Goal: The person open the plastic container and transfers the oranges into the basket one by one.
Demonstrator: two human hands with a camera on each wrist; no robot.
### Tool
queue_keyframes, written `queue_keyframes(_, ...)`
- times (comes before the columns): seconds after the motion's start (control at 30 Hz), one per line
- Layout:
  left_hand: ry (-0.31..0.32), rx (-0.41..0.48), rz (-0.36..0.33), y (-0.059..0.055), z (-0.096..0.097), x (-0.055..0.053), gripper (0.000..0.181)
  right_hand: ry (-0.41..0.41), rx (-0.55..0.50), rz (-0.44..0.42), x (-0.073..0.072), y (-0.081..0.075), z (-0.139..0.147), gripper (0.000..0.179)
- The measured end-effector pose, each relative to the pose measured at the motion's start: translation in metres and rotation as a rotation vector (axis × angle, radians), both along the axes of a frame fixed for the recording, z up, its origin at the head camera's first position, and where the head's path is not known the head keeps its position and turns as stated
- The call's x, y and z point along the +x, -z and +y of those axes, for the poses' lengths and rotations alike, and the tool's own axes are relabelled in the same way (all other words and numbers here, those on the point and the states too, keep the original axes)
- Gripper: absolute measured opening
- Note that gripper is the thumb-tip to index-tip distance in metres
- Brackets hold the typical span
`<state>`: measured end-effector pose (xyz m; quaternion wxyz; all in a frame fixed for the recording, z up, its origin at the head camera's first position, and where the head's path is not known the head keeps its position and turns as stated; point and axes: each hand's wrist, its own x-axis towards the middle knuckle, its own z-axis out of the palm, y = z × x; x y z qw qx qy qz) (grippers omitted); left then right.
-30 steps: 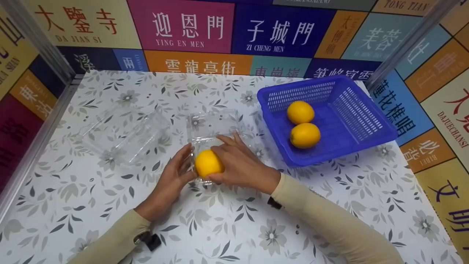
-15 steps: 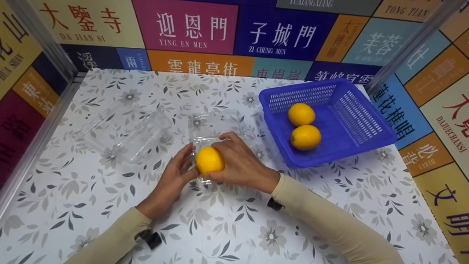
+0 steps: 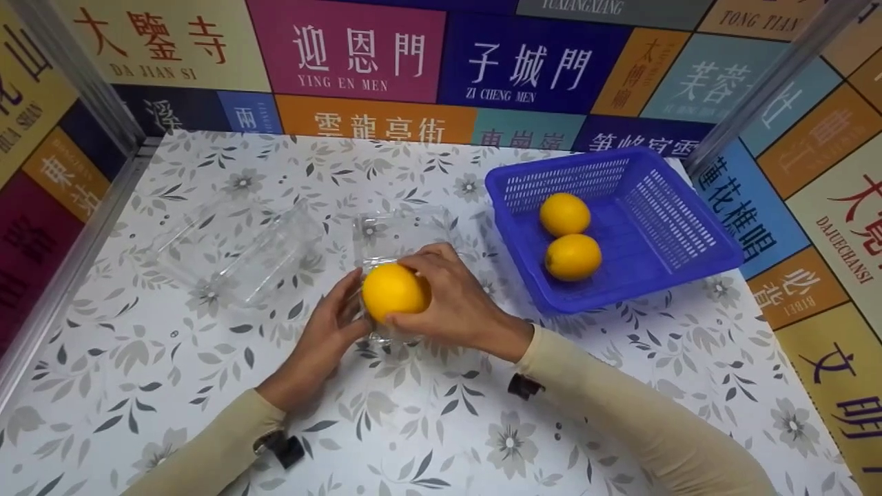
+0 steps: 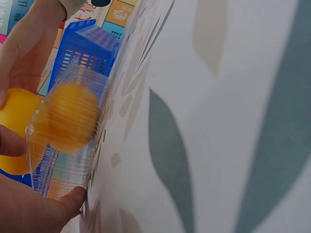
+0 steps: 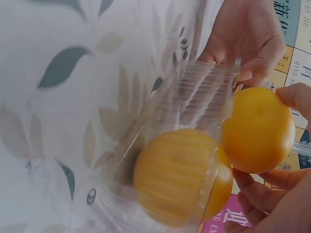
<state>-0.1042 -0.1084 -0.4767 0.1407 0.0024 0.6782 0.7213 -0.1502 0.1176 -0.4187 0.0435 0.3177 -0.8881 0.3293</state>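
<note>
Right hand (image 3: 455, 303) grasps a round yellow-orange fruit (image 3: 391, 293), thumb on the near side, fingers curled over the far side. Held fruit sits at the rim of a clear plastic container (image 4: 68, 162), on its left side; cannot tell whether it touches the rim. Left hand (image 3: 320, 341) holds the container's left side, thumb up by the rim, fingers against the outside of the wall. A second fruit (image 5: 177, 177) lies inside the container, seen through its ribbed wall in both wrist views; in the head view the right hand covers it. A clear square section (image 3: 403, 231) lies on the far side of the container. To the left, well apart, another clear container (image 3: 234, 255) rests on the table (image 3: 441, 427), which has a grey leaf-and-flower pattern. To the right, a purple-blue basket (image 3: 641, 227) with slotted walls; in it a far fruit (image 3: 565, 215) and a near fruit (image 3: 573, 257), side by side. Beige sleeves (image 3: 627, 403) on both arms. Wall panels (image 3: 358, 55) beyond, many-coloured, with printed characters.
</note>
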Motion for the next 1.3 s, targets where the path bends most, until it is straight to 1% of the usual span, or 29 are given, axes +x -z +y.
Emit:
queue_keyframes(0.1, 0.002, -0.018, -0.016, -0.001, 0.000, -0.001, 0.092, 0.032, -0.022, -0.108, 0.002, -0.002, 0.001, 0.075)
queue_keyframes(0.13, 0.004, -0.024, -0.019, -0.002, 0.000, -0.001, 0.092, 0.042, -0.025, -0.132, 0.003, -0.002, 0.002, 0.076)
queue_keyframes(0.2, 0.007, -0.032, -0.018, -0.002, 0.000, -0.002, 0.091, 0.059, -0.031, -0.151, 0.004, -0.003, 0.003, 0.075)
queue_keyframes(0.27, 0.007, -0.035, -0.011, -0.001, 0.000, -0.002, 0.091, 0.068, -0.034, -0.146, 0.004, -0.003, 0.005, 0.075)
queue_keyframes(0.4, 0.005, -0.036, 0.000, 0.000, 0.000, -0.002, 0.090, 0.065, -0.033, -0.106, 0.003, -0.004, 0.009, 0.074)
queue_keyframes(0.6, -0.002, -0.026, -0.019, 0.000, 0.000, 0.000, 0.089, 0.052, -0.050, -0.078, 0.002, -0.008, 0.016, 0.071)
queue_keyframes(0.73, 0.003, -0.002, -0.011, 0.001, 0.000, 0.002, 0.088, 0.070, -0.051, -0.061, 0.002, -0.009, 0.022, 0.070)
queue_keyframes(0.87, 0.006, 0.004, -0.016, 0.001, -0.002, 0.003, 0.088, 0.086, -0.048, -0.054, 0.002, -0.010, 0.027, 0.069)
queue_keyframes(1.3, -0.011, -0.010, 0.002, -0.001, 0.001, 0.002, 0.090, 0.096, -0.080, -0.007, 0.006, -0.025, 0.038, 0.070)
